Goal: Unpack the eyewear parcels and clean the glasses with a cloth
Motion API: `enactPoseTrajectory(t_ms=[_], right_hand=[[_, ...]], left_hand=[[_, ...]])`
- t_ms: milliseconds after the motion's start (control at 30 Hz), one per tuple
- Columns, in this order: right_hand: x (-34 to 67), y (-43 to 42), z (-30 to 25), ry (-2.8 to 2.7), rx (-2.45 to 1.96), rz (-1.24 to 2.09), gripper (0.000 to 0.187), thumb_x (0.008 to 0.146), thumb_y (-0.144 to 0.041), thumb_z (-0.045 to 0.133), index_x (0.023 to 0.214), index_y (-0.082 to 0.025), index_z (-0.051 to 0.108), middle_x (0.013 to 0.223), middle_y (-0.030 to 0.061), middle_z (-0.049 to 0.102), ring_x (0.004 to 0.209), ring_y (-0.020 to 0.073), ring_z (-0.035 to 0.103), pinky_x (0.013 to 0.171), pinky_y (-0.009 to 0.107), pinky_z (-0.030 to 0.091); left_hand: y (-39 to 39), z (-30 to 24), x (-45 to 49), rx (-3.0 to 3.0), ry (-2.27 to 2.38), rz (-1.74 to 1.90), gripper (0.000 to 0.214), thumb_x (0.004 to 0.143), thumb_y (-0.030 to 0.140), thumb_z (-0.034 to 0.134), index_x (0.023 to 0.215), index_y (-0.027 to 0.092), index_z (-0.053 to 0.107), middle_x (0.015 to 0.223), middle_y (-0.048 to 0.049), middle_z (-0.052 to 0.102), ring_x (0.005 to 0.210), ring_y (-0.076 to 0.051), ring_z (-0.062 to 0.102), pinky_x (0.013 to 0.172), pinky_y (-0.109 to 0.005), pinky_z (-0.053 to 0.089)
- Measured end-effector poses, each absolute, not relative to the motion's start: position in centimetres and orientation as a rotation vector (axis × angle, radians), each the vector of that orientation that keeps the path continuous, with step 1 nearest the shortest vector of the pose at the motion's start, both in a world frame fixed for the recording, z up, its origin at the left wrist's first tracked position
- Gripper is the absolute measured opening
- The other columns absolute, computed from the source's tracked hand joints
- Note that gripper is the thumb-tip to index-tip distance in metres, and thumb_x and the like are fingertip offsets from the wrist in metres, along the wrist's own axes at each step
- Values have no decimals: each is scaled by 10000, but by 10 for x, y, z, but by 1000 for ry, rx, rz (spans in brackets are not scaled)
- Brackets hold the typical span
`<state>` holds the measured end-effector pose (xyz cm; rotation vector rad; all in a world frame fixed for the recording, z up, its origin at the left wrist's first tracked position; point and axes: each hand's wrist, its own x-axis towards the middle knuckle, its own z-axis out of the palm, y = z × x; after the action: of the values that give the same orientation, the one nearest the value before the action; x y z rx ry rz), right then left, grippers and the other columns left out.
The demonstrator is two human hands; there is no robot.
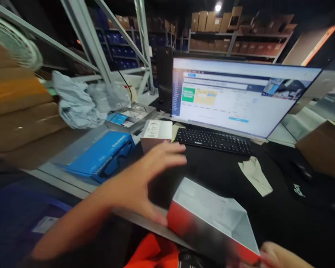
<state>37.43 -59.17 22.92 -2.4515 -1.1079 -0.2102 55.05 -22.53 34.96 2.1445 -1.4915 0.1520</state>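
An open-topped box (212,212), red and dark outside and pale inside, is tilted over the near edge of the black desk. My right hand (276,256), partly cut off by the frame, grips its lower right corner. Fingers spread, my left hand (142,178) is at the box's left side, its thumb close to the red end; whether it touches I cannot tell. Beyond those fingers stands a small white carton (158,130) with a printed label. An orange-red item (156,251) shows below the box at the bottom edge, its kind unclear.
A monitor (226,96) and black keyboard (212,140) occupy the back of the desk. Left are a blue printed box (100,154), crumpled plastic bags (78,98) and stacked brown cartons (19,111). Right lie a paper scrap (256,175), a mouse (301,170) and a cardboard box (324,149).
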Motion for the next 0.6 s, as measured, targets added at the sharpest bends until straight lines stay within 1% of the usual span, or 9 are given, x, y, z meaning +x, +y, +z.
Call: enactPoseTrajectory(t_ms=[67,100,133,167,233,300,433,533,600], right_hand=[[372,-593,223,-1193,-2418,-97,704,876,-90,594,1407,-540,492,1150,-178,748,1025,113,720,735,171,579],[368,-593,221,-1238,-2406,-54,791,851,-29,554,1432,-556,449,1131,-209,747,1000,75,728,710,137,568],[363,-593,220,-1264,-2408,-42,811,846,-5,514,1459,-528,427,1139,-205,745,995,63,730,744,136,570],[357,-592,220,-1260,-2430,-73,771,864,-11,477,1479,-473,432,1156,-172,747,1011,75,730,825,167,575],[346,-589,228,-1204,-2505,-271,605,930,-75,434,1460,-359,503,1140,-77,767,1051,135,727,1006,291,538],[346,-585,246,-1131,-2561,-521,459,970,-141,451,1383,-287,590,1072,-8,793,1060,181,721,1084,385,485],[386,-566,288,-996,-2623,-703,345,929,-167,600,1259,-246,663,1097,65,769,1063,233,692,979,426,530],[423,-546,300,-953,-2740,-603,280,925,-196,630,1201,-212,675,1188,107,721,1097,265,654,928,446,535],[437,-538,297,-1004,-2867,-449,293,922,-151,607,1206,-185,671,1196,122,716,1030,263,671,851,423,546]], left_hand=[[-237,319,520,2197,-1677,53,794,634,559,878,1277,200,580,1583,-193,351,1460,-401,337,1220,-647,201],[-241,302,509,2235,-1691,42,551,674,439,886,1098,185,643,1564,-192,387,1456,-395,348,1219,-648,214],[-244,285,499,2231,-1713,58,290,743,314,843,911,186,646,1530,-165,444,1455,-376,358,1216,-644,233],[-246,270,492,2226,-1716,86,165,794,205,779,798,183,615,1494,-135,494,1469,-364,336,1214,-650,236],[-245,246,485,2205,-1654,165,176,841,103,677,722,173,568,1460,-121,528,1484,-358,307,1205,-675,231],[-243,236,482,2205,-1576,182,175,861,89,641,727,170,564,1478,-123,508,1482,-349,310,1200,-684,238],[-244,235,482,2174,-1587,236,207,892,76,609,712,162,556,1507,-121,482,1466,-332,343,1200,-697,220],[-249,231,478,2090,-1653,391,226,904,26,561,718,153,567,1429,-124,561,1418,-304,419,1220,-689,187],[-251,227,474,2044,-1654,457,230,900,5,554,719,145,574,1317,-129,635,1345,-291,500,1223,-680,208]])
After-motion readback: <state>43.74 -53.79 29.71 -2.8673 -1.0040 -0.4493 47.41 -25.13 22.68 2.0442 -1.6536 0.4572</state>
